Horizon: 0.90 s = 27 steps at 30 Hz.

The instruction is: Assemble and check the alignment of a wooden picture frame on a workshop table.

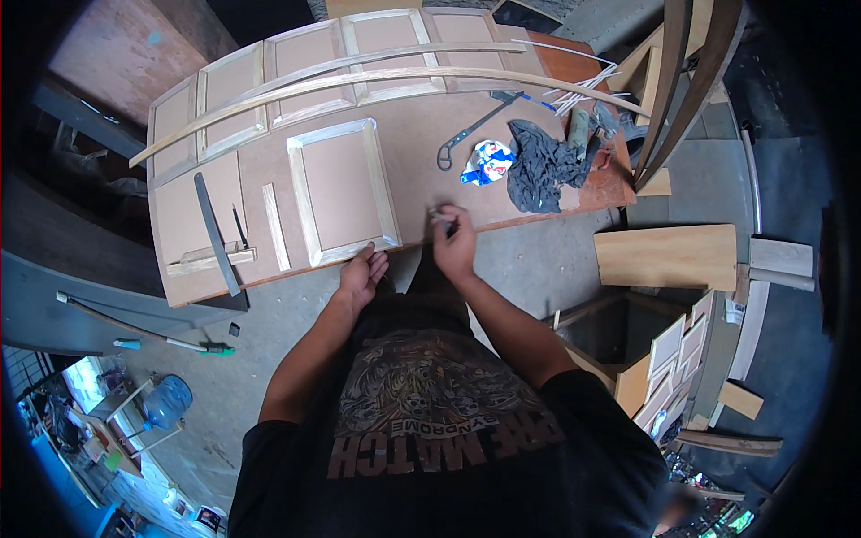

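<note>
A small panel with a raised pale wood frame (299, 193) lies on the workbench near its front edge. My left hand (361, 273) is at the panel's near right corner, palm partly up, its fingers loosely bent and apart against the edge. Right of the panel, my right hand (455, 242) is raised over the bench's front edge, fingers pinched round a small dark thing, too small to name. Left of the panel lie a narrow wood strip (276, 227), a handsaw blade (213, 229), a dark pencil-like tool (239, 226) and short wood pieces (193, 266).
Long wood strips (359, 83) cross a large framed panel (305, 58) at the back. A hacksaw (480, 128), a crumpled white-blue wrapper (489, 163), black cloth (543, 166) and thin white sticks (587, 85) lie on the right. Boards (665, 257) stand beyond; a blue water jug (168, 402) is lower left.
</note>
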### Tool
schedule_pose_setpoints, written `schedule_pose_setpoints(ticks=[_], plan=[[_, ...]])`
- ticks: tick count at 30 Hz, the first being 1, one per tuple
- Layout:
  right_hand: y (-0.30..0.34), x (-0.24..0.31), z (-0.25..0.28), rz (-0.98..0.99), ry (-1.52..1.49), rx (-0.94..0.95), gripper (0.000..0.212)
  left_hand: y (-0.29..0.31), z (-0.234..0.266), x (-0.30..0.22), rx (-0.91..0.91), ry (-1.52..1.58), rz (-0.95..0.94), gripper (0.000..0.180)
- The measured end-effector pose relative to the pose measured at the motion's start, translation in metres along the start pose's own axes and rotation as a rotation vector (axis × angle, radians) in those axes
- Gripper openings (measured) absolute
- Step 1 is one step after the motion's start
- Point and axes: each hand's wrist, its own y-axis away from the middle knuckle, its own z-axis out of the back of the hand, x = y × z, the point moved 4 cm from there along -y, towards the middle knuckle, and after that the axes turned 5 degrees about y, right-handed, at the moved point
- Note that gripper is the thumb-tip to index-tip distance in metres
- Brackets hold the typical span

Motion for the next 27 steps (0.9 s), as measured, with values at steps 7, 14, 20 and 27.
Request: schedule_pose_setpoints(ticks=[7,14,20,27], plan=[[-0.039,-0.072,0.125,-0.172,0.205,-0.656,0.029,0.002,0.000,-0.002,-0.001,-0.025,0.012,0.029],[-0.067,-0.057,0.146,-0.353,0.724,-0.229,0.038,0.004,-0.003,-0.003,-0.022,-0.037,0.022,0.028],[-0.062,-0.040,0.140,-0.302,0.675,-0.183,0.040,0.002,-0.001,-0.002,-0.016,-0.025,0.008,0.032],[-0.042,-0.053,0.123,-0.156,-0.013,-0.423,0.043,0.005,-0.003,-0.002,-0.011,-0.029,0.014,0.031]])
